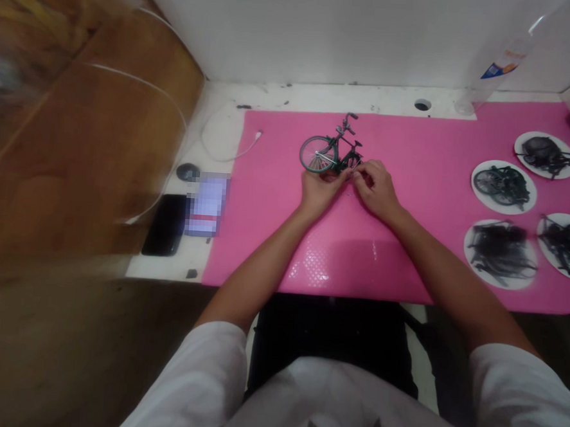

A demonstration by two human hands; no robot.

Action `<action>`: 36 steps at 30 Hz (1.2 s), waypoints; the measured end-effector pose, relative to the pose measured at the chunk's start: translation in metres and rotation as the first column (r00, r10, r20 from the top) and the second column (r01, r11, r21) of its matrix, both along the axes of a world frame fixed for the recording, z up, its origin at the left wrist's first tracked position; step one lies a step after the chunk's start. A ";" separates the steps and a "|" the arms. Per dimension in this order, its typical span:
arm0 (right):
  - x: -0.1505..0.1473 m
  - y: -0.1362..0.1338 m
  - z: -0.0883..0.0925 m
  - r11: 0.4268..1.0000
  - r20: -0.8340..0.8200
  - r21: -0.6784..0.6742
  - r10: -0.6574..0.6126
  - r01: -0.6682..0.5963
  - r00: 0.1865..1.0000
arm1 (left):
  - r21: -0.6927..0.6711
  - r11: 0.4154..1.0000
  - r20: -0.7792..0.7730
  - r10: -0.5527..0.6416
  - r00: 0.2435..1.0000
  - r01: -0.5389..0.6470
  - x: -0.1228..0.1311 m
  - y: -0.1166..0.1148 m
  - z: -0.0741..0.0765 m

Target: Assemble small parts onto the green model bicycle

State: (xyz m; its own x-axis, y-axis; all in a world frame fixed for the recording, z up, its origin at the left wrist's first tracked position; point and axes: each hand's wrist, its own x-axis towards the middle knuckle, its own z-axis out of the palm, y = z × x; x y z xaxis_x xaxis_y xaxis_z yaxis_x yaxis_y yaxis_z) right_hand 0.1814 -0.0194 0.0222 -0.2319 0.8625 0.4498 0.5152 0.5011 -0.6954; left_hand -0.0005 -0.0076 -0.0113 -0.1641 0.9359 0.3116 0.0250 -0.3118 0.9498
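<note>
Gripping, in my left hand [318, 193], one dark-green, spoke-wheeled model bicycle [332, 149], my right hand [376, 188] bent-fingered at its saddle end, hold unclear, over glossy pink sheeting [267, 196].

Four white plates [483, 201] line the right of the frame; one model bicycle [337, 153] and two hands [374, 188] occupy the centre, one bottle [501, 67] upper right, one dark phone [164, 225] left.

The left forearm [257, 260] and right forearm [448, 278] cross the near edge of the surface [256, 205] and converge. The left hand [318, 193] and right hand [377, 188] meet between the near and far edges, fingertips close together, the right fingers [369, 170] bent.
</note>
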 end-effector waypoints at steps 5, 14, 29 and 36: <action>0.000 -0.001 0.001 1.000 0.018 0.010 0.007 -0.007 1.000 | 0.005 1.000 -0.013 -0.011 1.000 0.011 0.000 -0.001 0.003; -0.002 -0.001 0.001 1.000 0.019 0.027 -0.004 0.003 1.000 | 0.013 1.000 -0.020 0.006 1.000 -0.006 0.000 0.000 -0.001; -0.004 0.000 0.001 0.998 0.022 0.025 -0.064 0.063 0.998 | 0.020 0.997 0.048 -0.080 0.996 0.079 0.005 -0.003 0.009; -0.004 -0.002 0.004 0.997 0.010 -0.006 -0.070 0.070 0.997 | 0.018 0.998 0.012 -0.067 0.998 0.067 0.005 -0.001 0.005</action>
